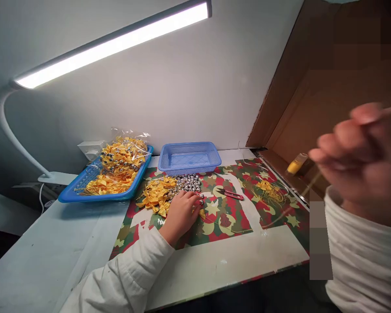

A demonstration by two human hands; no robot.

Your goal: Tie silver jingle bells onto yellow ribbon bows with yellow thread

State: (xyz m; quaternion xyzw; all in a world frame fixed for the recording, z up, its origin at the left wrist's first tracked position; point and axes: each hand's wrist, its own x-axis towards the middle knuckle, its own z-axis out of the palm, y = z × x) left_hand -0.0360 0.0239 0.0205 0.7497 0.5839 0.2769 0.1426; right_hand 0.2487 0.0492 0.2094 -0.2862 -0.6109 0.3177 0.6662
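Note:
My left hand lies palm down on the patterned mat, fingertips closed on a small silver bell at the near edge of a pile of silver bells. A bit of yellow ribbon shows under that hand. Next to it on the left is a heap of yellow ribbon bows. My right hand is raised close to the camera and blurred. Its thumb and fingers pinch a thin gold thread that slants down toward the mat.
Red snips lie right of the bells, a tangle of gold thread beyond them. A blue basket and a blue tray of bagged bows stand behind. Cardboard walls the right, with a yellow spool. A lamp hangs overhead.

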